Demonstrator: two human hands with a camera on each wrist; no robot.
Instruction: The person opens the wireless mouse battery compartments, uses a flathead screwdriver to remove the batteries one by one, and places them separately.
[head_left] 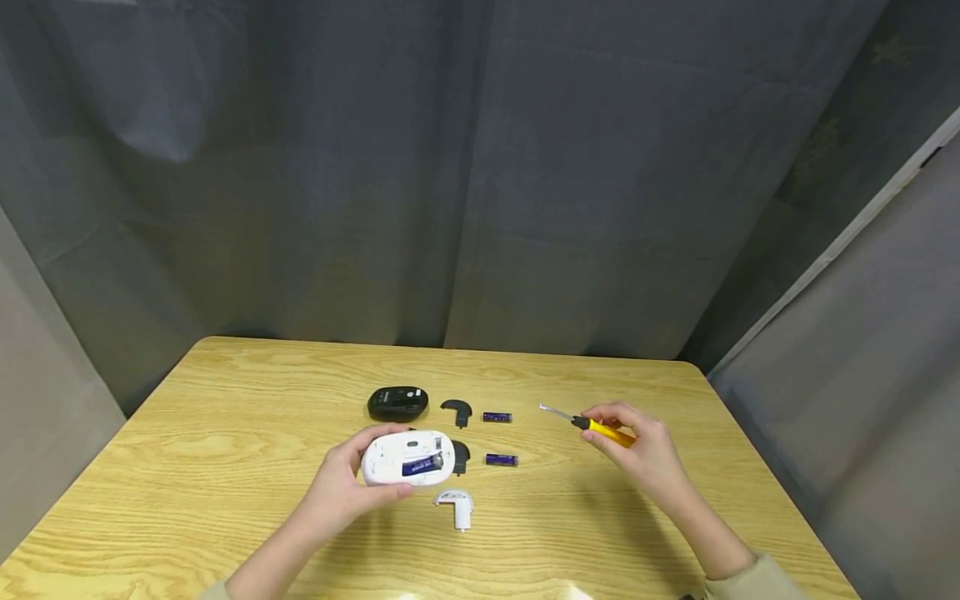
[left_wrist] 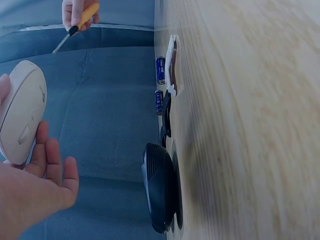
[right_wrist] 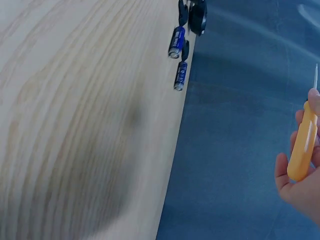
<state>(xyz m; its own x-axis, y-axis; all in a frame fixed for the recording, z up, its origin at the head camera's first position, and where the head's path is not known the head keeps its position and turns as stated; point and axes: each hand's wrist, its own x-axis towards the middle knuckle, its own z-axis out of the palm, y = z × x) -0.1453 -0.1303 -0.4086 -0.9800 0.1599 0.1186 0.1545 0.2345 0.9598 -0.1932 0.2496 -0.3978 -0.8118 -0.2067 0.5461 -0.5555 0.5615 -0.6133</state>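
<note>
My left hand (head_left: 347,477) grips a white computer mouse (head_left: 382,468) by its edges, held up with its underside toward the head camera. A dark blue battery (head_left: 422,465) lies in the mouse's uncovered compartment. In the left wrist view the white mouse (left_wrist: 25,112) shows between thumb and fingers, its compartment hidden. My right hand (head_left: 637,442) pinches the yellow handle of a screwdriver (head_left: 611,432), its metal shaft pointing up and left. The same screwdriver (right_wrist: 303,142) appears at the right edge of the right wrist view, above the table level.
A black mouse (head_left: 397,404) lies underside up behind the left hand. Two black battery covers (head_left: 457,411) (head_left: 461,457) and a white cover (head_left: 461,510) lie in a column. To their right rest two blue batteries (head_left: 497,417) (head_left: 502,459). All are on the wooden table (head_left: 262,392); a grey curtain hangs behind.
</note>
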